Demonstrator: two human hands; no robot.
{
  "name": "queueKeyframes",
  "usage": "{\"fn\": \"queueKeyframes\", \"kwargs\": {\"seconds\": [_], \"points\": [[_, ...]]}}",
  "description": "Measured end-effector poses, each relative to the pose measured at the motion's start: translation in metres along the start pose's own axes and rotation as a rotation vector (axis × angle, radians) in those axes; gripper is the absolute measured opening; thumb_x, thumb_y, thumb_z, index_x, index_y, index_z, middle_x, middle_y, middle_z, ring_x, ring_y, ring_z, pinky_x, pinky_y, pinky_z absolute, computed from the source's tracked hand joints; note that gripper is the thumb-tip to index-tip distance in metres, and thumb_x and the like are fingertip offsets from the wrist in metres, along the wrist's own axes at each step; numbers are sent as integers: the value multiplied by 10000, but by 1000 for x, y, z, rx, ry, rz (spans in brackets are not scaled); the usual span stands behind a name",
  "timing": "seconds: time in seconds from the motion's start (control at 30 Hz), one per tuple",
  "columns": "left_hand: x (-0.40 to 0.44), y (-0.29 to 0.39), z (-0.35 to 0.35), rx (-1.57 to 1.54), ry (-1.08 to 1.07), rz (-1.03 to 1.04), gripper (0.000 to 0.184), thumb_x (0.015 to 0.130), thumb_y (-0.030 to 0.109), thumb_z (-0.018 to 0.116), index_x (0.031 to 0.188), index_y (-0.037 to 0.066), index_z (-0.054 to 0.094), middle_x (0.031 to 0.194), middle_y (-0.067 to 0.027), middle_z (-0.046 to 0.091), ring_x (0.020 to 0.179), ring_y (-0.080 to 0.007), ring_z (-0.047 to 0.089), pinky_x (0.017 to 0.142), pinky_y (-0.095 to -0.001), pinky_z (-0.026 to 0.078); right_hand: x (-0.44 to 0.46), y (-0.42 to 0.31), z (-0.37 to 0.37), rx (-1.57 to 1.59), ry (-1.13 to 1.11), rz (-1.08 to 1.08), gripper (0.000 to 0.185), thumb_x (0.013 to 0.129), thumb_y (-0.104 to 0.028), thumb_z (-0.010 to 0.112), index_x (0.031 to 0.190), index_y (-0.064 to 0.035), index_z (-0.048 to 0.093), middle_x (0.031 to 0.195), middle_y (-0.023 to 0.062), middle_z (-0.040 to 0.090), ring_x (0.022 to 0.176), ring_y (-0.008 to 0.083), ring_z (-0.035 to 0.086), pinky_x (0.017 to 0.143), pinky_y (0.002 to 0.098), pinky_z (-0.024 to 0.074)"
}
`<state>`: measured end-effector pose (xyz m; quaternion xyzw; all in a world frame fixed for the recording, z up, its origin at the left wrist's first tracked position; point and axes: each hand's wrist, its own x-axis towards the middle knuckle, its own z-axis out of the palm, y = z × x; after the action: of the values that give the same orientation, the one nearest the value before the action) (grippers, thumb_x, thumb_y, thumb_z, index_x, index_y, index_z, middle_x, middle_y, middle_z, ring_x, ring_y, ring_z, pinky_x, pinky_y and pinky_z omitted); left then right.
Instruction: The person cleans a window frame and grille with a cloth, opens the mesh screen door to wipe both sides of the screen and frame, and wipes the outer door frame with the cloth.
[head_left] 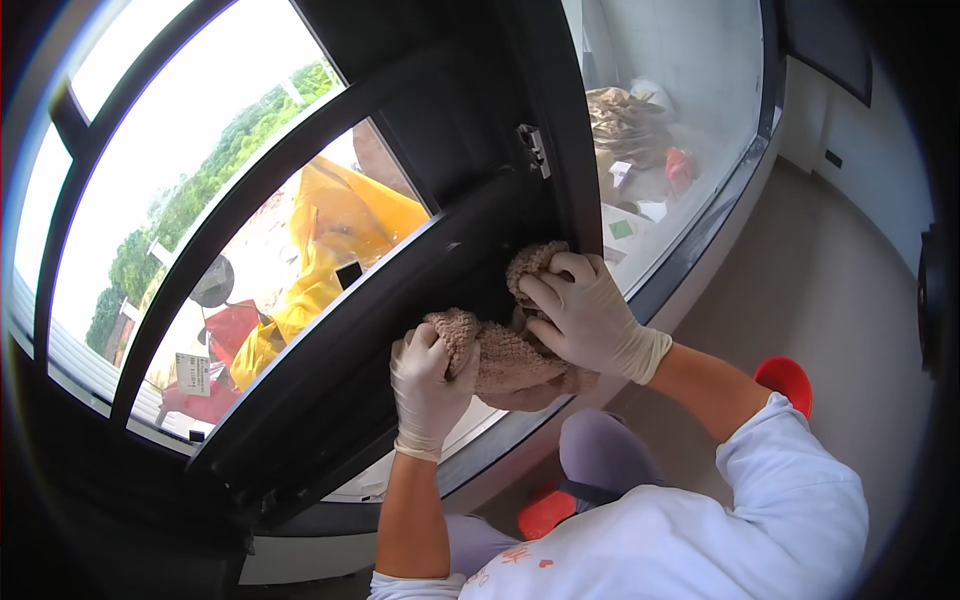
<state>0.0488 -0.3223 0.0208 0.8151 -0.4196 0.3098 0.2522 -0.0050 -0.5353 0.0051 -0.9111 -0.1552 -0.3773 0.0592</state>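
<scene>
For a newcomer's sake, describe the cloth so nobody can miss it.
Start at the black frame slanting across the view. In front of it, near the middle, the left hand and right hand grip the cloth. Its tan, nubbly surface sets it apart from the smooth, pale gloves and dark frame.

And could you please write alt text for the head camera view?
The wearer's left hand and right hand, both gloved, hold a bunched tan cloth by a dark window frame. Yellow sheeting and green trees are visible outside.
</scene>
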Motion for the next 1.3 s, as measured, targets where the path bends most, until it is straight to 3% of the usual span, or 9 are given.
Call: {"fn": "queueKeyframes", "kwargs": {"seconds": [0.13, 0.3, 0.53, 0.67, 0.8, 0.93, 1.1, 1.2, 1.3], "points": [[2, 3, 2, 26, -20, -26, 187, 732, 206, 691, 805, 52, 613, 836, -88, 546, 761, -297, 513, 684, -398, 403, 27, -15, -15, 44, 216, 81, 625, 722, -363, 673, 1202, -30, 451, 1090, 77, 494, 1033, 265, 393, 882, 421, 328], [1, 3, -3, -14, -71, -35, 206, 728, 190, 692, 868, 52, 628, 868, -91, 563, 788, -297, 531, 707, -390, 403, 30, -16, 1, -91, 34, 63, 622, 716, -363, 685, 1187, -33, 449, 1092, 129, 489, 1037, 286, 396, 887, 420, 343], [4, 1, -10, -147, -106, -37, 197, 728, 198, 698, 827, 43, 625, 856, -99, 565, 770, -307, 526, 687, -408, 411, 62, -29, -57, -50, 205, 132, 655, 726, -387, 673, 1219, -28, 434, 1059, 90, 520, 1058, 256, 371, 851, 398, 343], [6, -7, -12, -210, -183, -72, 216, 691, 177, 708, 817, 33, 608, 861, -121, 545, 794, -319, 527, 692, -423, 414, 104, -27, -48, -235, 58, 222, 701, 734, -432, 653, 1259, -18, 443, 1078, 76, 507, 1021, 247, 367, 831, 398, 348], [8, -8, -17, -180, -287, -75, 232, 700, 212, 697, 776, 27, 581, 860, -131, 530, 833, -326, 519, 716, -452, 407, 97, -35, -79, -40, -168, 294, 662, 719, -459, 659, 1199, -35, 492, 1081, 99, 537, 1041, 298, 406, 836, 437, 360], [7, -7, -18, -191, -309, -109, 215, 719, 209, 677, 748, 27, 564, 857, -144, 513, 829, -343, 506, 724, -459, 402, 141, -32, -113, -92, -25, 252, 664, 691, -440, 690, 1195, -53, 498, 1103, 93, 524, 1084, 297, 385, 897, 450, 363], [10, 3, -26, -394, -359, -310, 260, 822, 131, 620, 1048, 4, 605, 1061, -184, 578, 950, -363, 554, 837, -435, 434, 137, -27, -116, 40, -174, 270, 685, 659, -392, 729, 1213, -79, 475, 1125, 91, 501, 1109, 299, 384, 956, 447, 353], [22, 23, -58, -774, -387, -584, 230, 865, 113, 597, 1076, 22, 618, 1085, -180, 609, 1014, -310, 589, 898, -367, 445, 153, -41, -136, 50, -153, 395, 680, 688, -401, 704, 1230, -69, 463, 1136, 103, 510, 1128, 304, 380, 946, 435, 360], [24, 38, -89, -612, -518, -508, 237, 872, 131, 597, 1083, 27, 623, 1021, -168, 643, 977, -294, 616, 851, -348, 468, 173, -55, -137, -109, -207, 473, 698, 711, -404, 678, 1276, -74, 432, 1137, 102, 536, 1099, 291, 416, 891, 411, 400]]}}
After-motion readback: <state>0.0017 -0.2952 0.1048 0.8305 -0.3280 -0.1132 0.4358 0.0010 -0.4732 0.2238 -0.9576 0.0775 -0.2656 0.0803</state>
